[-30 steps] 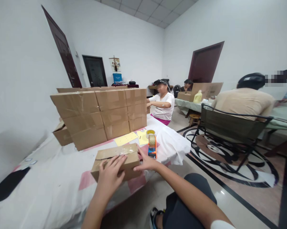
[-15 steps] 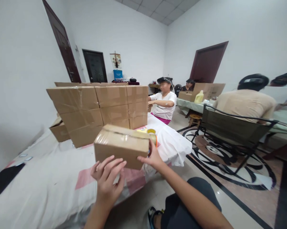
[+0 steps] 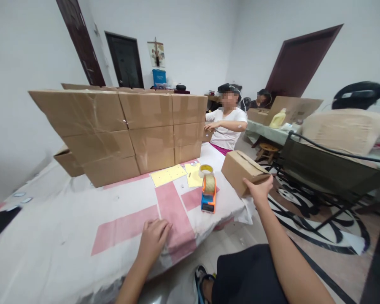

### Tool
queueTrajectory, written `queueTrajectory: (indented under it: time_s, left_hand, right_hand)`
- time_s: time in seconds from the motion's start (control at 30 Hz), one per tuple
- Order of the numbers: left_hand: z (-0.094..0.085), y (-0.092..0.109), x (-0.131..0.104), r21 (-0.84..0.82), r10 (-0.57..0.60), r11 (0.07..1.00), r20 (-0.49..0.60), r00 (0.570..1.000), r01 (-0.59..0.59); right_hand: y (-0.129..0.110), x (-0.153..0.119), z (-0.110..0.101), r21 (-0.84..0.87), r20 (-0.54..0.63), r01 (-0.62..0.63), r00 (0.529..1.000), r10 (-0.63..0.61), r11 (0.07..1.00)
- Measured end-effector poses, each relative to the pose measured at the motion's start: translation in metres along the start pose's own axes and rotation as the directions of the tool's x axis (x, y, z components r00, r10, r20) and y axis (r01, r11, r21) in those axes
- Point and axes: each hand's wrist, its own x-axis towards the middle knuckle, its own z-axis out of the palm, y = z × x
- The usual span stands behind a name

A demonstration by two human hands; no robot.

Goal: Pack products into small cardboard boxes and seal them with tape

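Note:
A small brown cardboard box (image 3: 240,171) is tilted at the table's right corner, gripped at its near right end by my right hand (image 3: 259,188). My left hand (image 3: 156,232) rests low over the white and pink cloth, holding nothing, its fingers loosely bent and apart from the thumb. Between the hands lies an orange and blue tape dispenser (image 3: 208,196) with a roll of tape on it. Behind it, a loose tape roll (image 3: 206,169) sits by yellow sheets (image 3: 168,175).
Stacked cardboard boxes (image 3: 152,139) stand along the back of the cloth-covered table (image 3: 69,223). Across the table sits a person in a white shirt (image 3: 229,131). A folding chair (image 3: 322,169) with another person is at the right.
The small box has moved right in my right hand, uncovering the tape dispenser and yellow sheets. My left hand has come away from the box and dropped toward the cloth. The view has shifted.

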Motion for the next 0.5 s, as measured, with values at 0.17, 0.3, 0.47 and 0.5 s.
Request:
queueTrajectory:
  time_s: [0.17,0.3,0.47,0.5]
  left_hand:
    - [0.011,-0.004,0.001,-0.055,-0.093,0.993,0.134,0.987,0.101]
    - [0.011,-0.002,0.000,-0.124,-0.118,0.982,0.189,0.975,0.142]
    - [0.006,-0.002,0.006,-0.136,-0.137,0.974,0.272,0.953,0.179]
    - [0.005,-0.001,0.008,-0.140,-0.140,0.973,0.285,0.948,0.185]
  right_hand:
    - [0.009,0.003,0.039,-0.145,0.141,0.111,0.986,-0.091,0.983]
    - [-0.023,0.030,0.102,-0.241,0.291,0.127,0.955,-0.053,0.962]
    - [-0.064,0.055,0.189,-0.168,0.309,0.107,0.950,-0.051,0.980]
    - [-0.070,0.055,0.201,-0.131,0.300,0.122,0.951,-0.078,0.984]
